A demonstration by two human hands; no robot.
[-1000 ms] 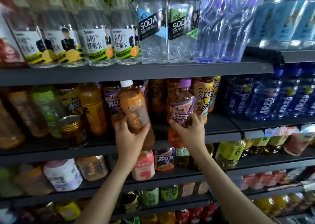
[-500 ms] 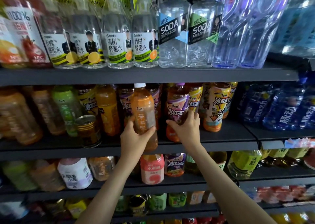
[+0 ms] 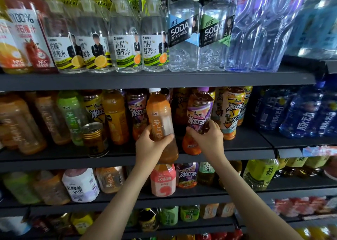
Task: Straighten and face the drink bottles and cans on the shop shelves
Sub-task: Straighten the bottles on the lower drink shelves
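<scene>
Fingers (image 3: 146, 131) of the left hand (image 3: 151, 147) grip an amber tea bottle (image 3: 160, 112); right hand (image 3: 207, 139) grips a purple-capped bottle (image 3: 199, 110).

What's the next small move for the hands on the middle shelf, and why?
Probably the left hand should stand its white-capped bottle upright and push it back: it leans, its base overlaps the front edge of the shelf, and its label looks partly turned aside. The purple-capped bottle in the right hand already faces forward.
</scene>
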